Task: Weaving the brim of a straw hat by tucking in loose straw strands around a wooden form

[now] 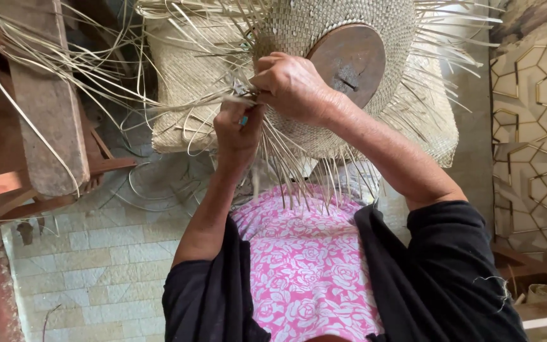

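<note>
At the far left a weathered wooden beam (49,95) leaned over a red-brown frame, with long loose straw strands (45,69) trailing across it; below lay a pale tiled floor (96,259). Further right, the left hand (238,130) rose from a black sleeve, its grip pinched together on a few thin straw strips at the weave's edge, a small turquoise thing showing between the fingers (244,120); just beside it, touching, the right hand (292,85) curled its grip shut on the same strips, knuckles up. Both hands worked against a half-woven straw hat (292,31), crown towards the camera, mounted over a round wooden block (349,56); unwoven strips (299,171) fanned out from its edge and hung down across a pink flowered garment (305,266), partly hiding the lap. Behind the hat lay a flat woven piece (185,82) of the same straw. At the far right stood a wall panel (533,126) with gold geometric lines.
</note>
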